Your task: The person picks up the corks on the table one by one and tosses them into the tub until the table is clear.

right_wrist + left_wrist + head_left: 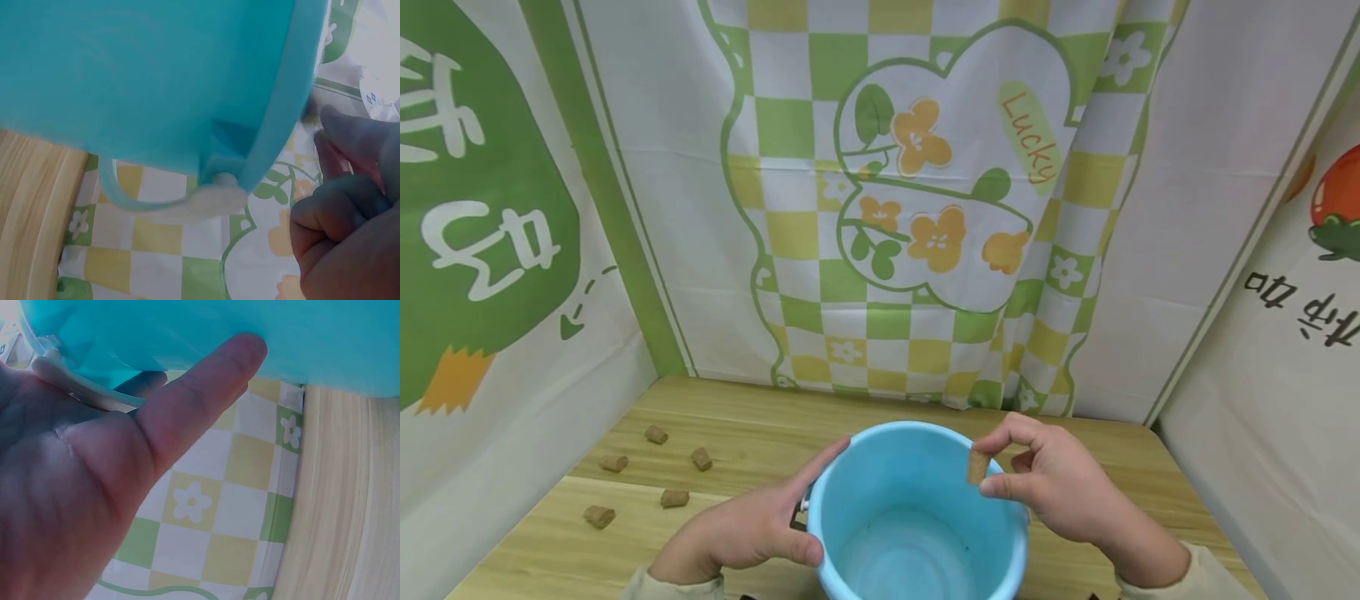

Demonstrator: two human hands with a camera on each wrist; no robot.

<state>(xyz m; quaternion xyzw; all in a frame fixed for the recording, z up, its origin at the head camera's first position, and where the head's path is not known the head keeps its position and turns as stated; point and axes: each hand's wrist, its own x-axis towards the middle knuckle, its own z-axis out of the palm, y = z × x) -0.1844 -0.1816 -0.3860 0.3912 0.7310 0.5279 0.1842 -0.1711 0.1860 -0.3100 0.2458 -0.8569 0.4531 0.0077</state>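
Note:
A light blue plastic bucket (917, 483) stands at the table's front, its inner floor visible with a few dark specks. Spread along its left outer side, my left hand (760, 525) touches the rim area, thumb nearer me; the left wrist view shows a straight finger (200, 394) against the bucket wall (337, 344). Over the right part of the rim, my right hand (1060, 475) pinches a brown cork (977, 467) between thumb and forefinger. In the right wrist view the curled fingers (337, 219) show beside the rim, and the cork is mostly hidden.
Several corks (674, 497) lie scattered on the wooden table (752, 417) to the left of the bucket. A checked curtain (887, 333) hangs behind the table, with printed cloth walls (602, 367) on both sides. The bucket's pale handle (215, 201) hangs at its side.

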